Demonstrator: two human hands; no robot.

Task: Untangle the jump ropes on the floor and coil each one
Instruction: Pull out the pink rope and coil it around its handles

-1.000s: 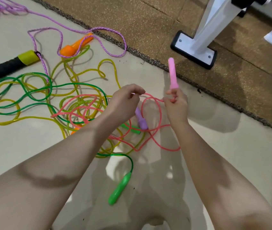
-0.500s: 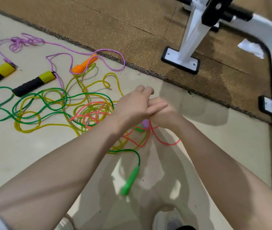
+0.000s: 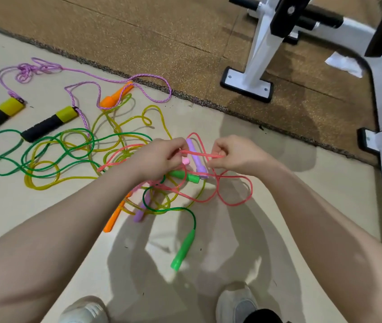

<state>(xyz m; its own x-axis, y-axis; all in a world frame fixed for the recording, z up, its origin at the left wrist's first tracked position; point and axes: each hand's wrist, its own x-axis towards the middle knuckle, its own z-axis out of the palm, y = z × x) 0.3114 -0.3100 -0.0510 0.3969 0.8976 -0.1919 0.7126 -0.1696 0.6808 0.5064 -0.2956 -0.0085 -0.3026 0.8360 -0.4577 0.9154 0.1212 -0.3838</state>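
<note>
Jump ropes lie knotted together on the pale floor [image 3: 45, 229], and the pink rope [image 3: 234, 197] is the one lifted: a short stretch of it runs taut between the two hands. The left hand [image 3: 159, 157] pinches that cord with curled fingers, and the right hand [image 3: 234, 155] pinches its other end the same way. A purple handle [image 3: 195, 157] hangs between the hands, just below the taut strand, with a pink handle tip [image 3: 186, 161] beside the left hand and a green handle [image 3: 184, 176] lying under both.

Loose pink loops spill to the right of the hands onto bare floor, where open room shows. Toward the person, the green rope [image 3: 45, 157] trails to a second green handle [image 3: 183, 250] near two shoes [image 3: 239, 304]. Left of the hands the green and yellow rope [image 3: 43, 185] coils overlap thickly; an orange handle [image 3: 115, 217] and another purple handle [image 3: 142, 209] sit under the left forearm.

Farther left, the braided purple rope [image 3: 115, 76] with its black-and-yellow handles [image 3: 50, 123] lies apart from the main tangle, though its cord crosses a second orange handle [image 3: 116, 96]. Beyond runs the edge of a brown mat [image 3: 138, 31], on which the white frame [image 3: 255, 66] of exercise equipment stands to the right.
</note>
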